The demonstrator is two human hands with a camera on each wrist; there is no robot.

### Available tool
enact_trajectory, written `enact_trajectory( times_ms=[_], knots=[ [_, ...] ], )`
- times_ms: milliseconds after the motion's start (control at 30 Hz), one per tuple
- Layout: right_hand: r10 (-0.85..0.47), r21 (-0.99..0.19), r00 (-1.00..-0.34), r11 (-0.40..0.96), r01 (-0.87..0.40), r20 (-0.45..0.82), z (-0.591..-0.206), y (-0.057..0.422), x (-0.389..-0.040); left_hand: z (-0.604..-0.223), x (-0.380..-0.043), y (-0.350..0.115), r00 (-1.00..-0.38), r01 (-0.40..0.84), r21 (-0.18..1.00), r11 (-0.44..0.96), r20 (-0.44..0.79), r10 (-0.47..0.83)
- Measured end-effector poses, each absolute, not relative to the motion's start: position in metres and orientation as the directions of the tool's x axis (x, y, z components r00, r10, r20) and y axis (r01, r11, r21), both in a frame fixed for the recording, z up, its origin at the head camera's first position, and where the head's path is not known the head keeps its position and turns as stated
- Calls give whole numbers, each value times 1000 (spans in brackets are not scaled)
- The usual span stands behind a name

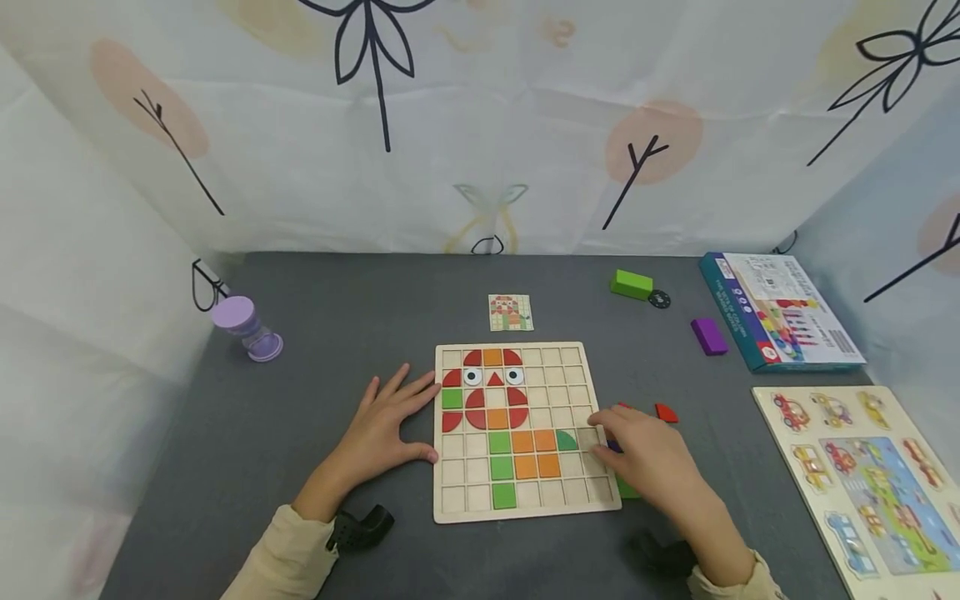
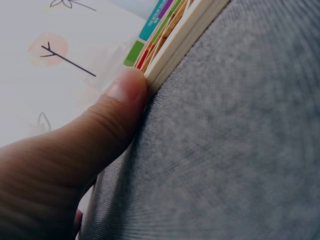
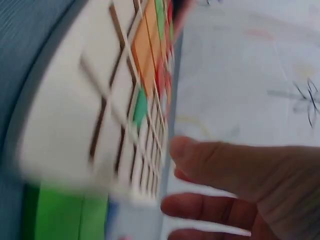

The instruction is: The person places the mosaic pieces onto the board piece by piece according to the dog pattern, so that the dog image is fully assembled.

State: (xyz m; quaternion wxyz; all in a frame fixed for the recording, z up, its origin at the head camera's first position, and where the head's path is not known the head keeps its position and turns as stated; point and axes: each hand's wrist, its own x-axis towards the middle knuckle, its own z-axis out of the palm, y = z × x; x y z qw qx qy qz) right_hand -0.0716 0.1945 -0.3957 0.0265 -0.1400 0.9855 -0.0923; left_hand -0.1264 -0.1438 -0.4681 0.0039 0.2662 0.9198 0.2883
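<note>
A wooden grid board (image 1: 558,397) lies in the middle of the table, with red, orange and green tiles and two eye tiles set in its cells. My left hand (image 1: 378,433) is spread at the board's left side, fingertips and thumb at its edge. In the left wrist view the thumb (image 2: 117,107) rests against the wooden edge. My right hand (image 1: 652,454) hovers over the board's right edge, fingers bent, thumb and fingertips apart with nothing between them. A dark green quarter-circle tile (image 1: 567,440) sits left of it. Loose tiles are partly hidden under this hand, a green one (image 1: 627,490) among them.
A red tile (image 1: 667,413) lies beyond the right hand. Behind the board is a small pattern card (image 1: 511,312). Green (image 1: 632,284) and purple (image 1: 708,336) blocks, a box (image 1: 795,308) and a vehicle puzzle (image 1: 825,500) are at right; a purple hourglass (image 1: 247,327) stands left.
</note>
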Motion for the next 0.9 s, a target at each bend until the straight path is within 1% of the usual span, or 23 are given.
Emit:
enact_trajectory(
  times_ms=[133, 200, 267, 400, 500, 767, 900],
  knots=[
    [-243, -218, -967, 950, -222, -77, -395, 220, -57, -470, -128, -144, -856, 493, 528, 691, 152, 494],
    [-248, -221, -965, 949, -223, -90, -400, 230, -49, -471, -128, -144, -856, 493, 527, 692, 150, 495],
    [-270, -218, -960, 943, -249, -72, -407, 237, -42, -471, -128, -144, -855, 493, 528, 691, 149, 496],
    [-306, -223, -952, 927, -300, 8, -419, 244, -35, -472, -128, -144, -857, 491, 532, 690, 150, 493],
    [-292, -226, -956, 929, -293, 41, -422, 242, -37, -472, -127, -145, -856, 493, 532, 688, 156, 493],
    [-231, -221, -973, 950, -221, -17, -418, 233, -48, -471, -127, -145, -858, 488, 534, 690, 147, 493],
    [-239, -207, -971, 950, -233, -4, -417, 234, -51, -470, -127, -145, -858, 487, 532, 693, 140, 494]
  ],
)
